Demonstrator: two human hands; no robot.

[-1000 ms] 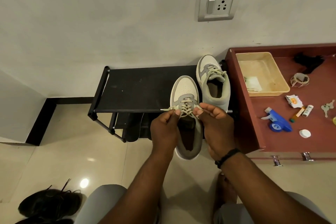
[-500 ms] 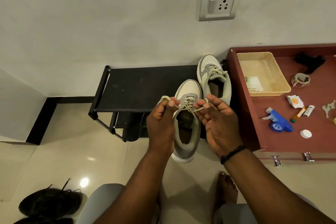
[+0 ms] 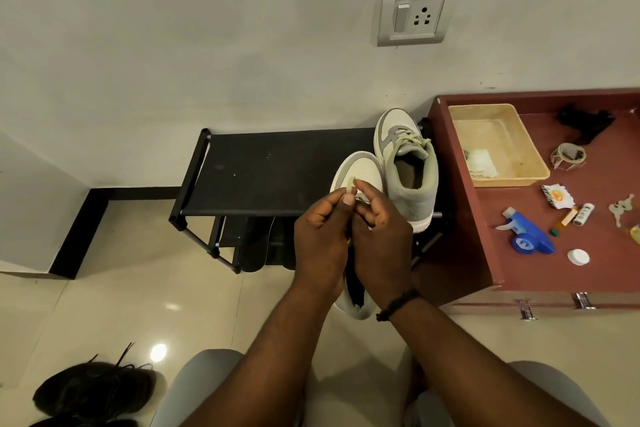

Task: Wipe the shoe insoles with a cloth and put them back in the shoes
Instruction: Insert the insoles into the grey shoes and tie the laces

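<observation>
Both hands meet over the near shoe, a cream and grey sneaker whose toe rests on the front edge of the black rack and whose heel hangs out over the floor. The left hand is closed, thumb and forefinger pinching a pale lace above the tongue. The right hand is also closed, fingers curled and touching the left fingertips; it appears to grip the other lace end, though the hands hide the strand. A dark band circles the right wrist.

The second shoe stands upright on the rack's right end, just beside the near shoe, toe toward the wall, laces tied. Its opening looks dark inside; the insole cannot be made out. Two dark insole-shaped pieces lean on the rack's lower tier, left of the hands.

A reddish counter stands right of the rack. On it: a beige tray holding a whitish cloth, a blue spray head, a white cap, keys and small items. Black shoes lie on the floor at lower left. A socket is set in the wall.
</observation>
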